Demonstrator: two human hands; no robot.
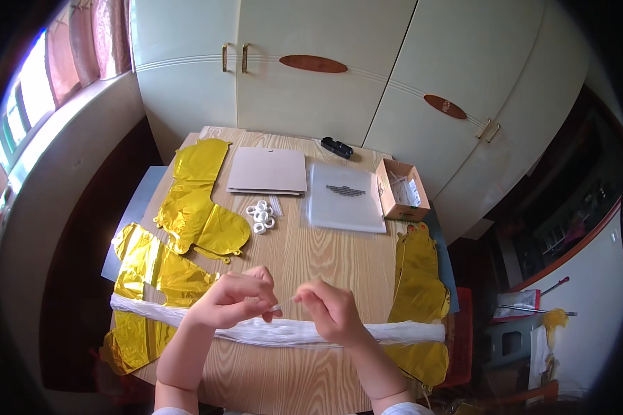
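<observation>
White string (277,332) lies in a long bundle beneath my left hand (237,299) and right hand (330,311), crossing gold foil balloons (420,290) on both sides of them. Both pinch a thin pale strand (286,302) stretched between (too fine to make out fully).

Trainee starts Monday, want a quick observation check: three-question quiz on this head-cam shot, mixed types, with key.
1. Multiple choice: what lies across the wooden table beneath the left hand and right hand?
a) a blue towel
b) a bundle of white string
c) a metal ruler

2. True or false: the open box stands to the left of the clear plastic sleeves.

3. Short answer: what colour are the flat foil balloons on both sides of the table?

Key: 1. b. 2. False; the open box is to the right of the clear plastic sleeves. 3. Gold.
</observation>
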